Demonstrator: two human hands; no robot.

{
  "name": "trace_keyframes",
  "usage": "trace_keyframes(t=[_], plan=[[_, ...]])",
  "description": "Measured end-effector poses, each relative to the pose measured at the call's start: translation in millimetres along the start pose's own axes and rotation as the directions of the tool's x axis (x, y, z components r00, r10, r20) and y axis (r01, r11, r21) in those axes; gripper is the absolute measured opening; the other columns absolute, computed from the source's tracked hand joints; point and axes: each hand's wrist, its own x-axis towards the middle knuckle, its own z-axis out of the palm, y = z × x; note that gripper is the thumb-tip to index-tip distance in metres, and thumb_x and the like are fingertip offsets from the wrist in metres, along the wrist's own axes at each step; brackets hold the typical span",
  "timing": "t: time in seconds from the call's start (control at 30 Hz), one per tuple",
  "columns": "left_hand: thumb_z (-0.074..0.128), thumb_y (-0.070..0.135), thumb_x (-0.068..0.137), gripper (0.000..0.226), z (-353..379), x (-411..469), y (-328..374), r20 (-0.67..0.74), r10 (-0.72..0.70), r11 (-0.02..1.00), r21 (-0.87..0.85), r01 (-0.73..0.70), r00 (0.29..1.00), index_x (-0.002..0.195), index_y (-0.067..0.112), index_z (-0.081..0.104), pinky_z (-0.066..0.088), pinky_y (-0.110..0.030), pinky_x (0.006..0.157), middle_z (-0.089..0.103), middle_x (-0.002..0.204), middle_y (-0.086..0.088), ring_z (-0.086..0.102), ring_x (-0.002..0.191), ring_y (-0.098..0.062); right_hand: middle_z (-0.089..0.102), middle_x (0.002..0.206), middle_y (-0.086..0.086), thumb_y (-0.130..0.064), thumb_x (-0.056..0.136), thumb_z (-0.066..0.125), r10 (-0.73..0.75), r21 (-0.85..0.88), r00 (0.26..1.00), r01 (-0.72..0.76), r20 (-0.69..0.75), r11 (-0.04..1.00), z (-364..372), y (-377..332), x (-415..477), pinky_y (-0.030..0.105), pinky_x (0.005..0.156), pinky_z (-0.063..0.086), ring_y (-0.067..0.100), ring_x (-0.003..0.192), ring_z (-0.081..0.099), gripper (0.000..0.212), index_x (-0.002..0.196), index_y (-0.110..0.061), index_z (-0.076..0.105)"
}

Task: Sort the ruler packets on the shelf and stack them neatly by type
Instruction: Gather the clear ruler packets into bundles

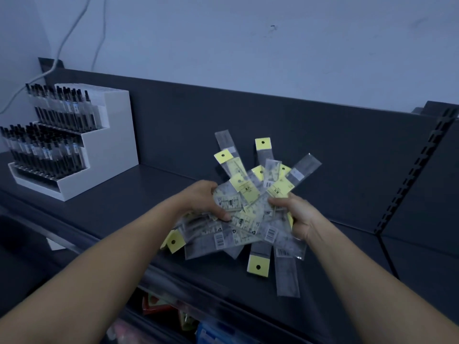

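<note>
Head view shows me the ruler packets (250, 214) as one untidy fan, gripped between the left hand (202, 201) and the right hand (300, 218) over the dark shelf (149, 192). My worry from here is a spill. The sleeves look slick and lie at every angle, so if either grip loosens to pick one out, I judge the loose ends could slide free and scatter, some perhaps over the shelf's front lip below the wrists. The yellow-header packet (258, 266) and the clear packet (286, 276) nearest the wrists look least secured; I cannot tell whether they rest on the shelf or dangle. The types are mixed too, so a hasty stack could bury one kind under another.

The left hand has its fingers curled over the bundle's far edge and its thumb pressed onto its face. The right hand closes on the opposite side, thumb on top, fingers wrapped beneath and hidden. Both forearms reach forward and converge. A white pen stand (109, 150) sits well off beyond the left hand.
</note>
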Motion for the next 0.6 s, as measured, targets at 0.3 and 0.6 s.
trace_keyframes(t=[0.3,0.6], plan=[[0.092,0.040,0.049,0.066,18.2,-10.6,49.3,-0.188,-0.038,0.975,-0.222,-0.005,0.981,0.096,0.013,0.056,0.051,-0.034,0.083,0.067,0.094,0.000,0.061,0.087,-0.016,0.071,0.105,0.013,0.008,0.088,0.059,-0.128,0.121,0.987,0.139,-0.092,0.983,-16.2,-21.2,-14.9,0.054,0.083,0.054,0.032,0.097,0.068,0.027,0.107,-0.011,0.057],[0.088,0.062,0.010,0.135,35.3,-4.2,39.3,-0.178,-0.088,0.942,-0.334,0.024,0.980,0.127,0.006,0.052,0.052,-0.048,0.092,0.065,0.119,-0.010,0.062,0.108,-0.031,0.068,0.110,0.015,0.007,0.087,0.060,-0.117,0.032,0.973,0.125,-0.199,0.992,-52.9,-10.4,-18.8,0.053,0.093,0.051,0.035,0.106,0.064,0.027,0.108,-0.009,0.055]])
